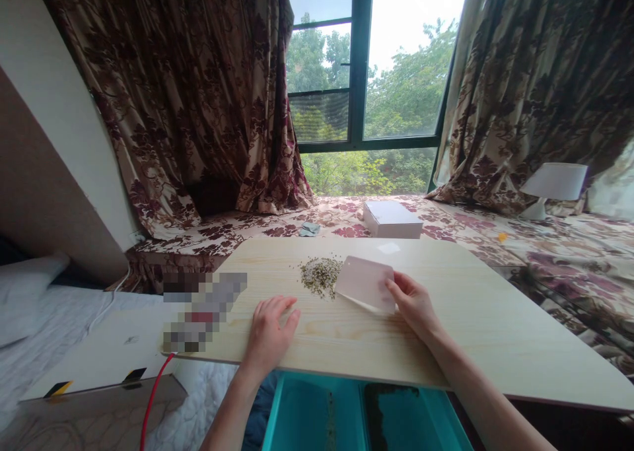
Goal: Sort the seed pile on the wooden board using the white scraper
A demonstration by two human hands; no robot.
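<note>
A small heap of greenish-brown grains (321, 276) lies on a pale wooden board (446, 319). My right hand (415, 304) grips a pale pink flat scraper card (364, 283), whose left edge touches the right side of the heap. My left hand (270, 329) rests flat on the board, fingers stretched out and empty, a little below and left of the heap.
A teal tray (317, 415) with two compartments sits under the board's near edge. A white box (391, 218) and a folded grey cloth (310, 229) lie on the floral-covered ledge beyond. Curtains frame a window. A white lamp (552, 185) stands far right. A red cable (151, 398) hangs at left.
</note>
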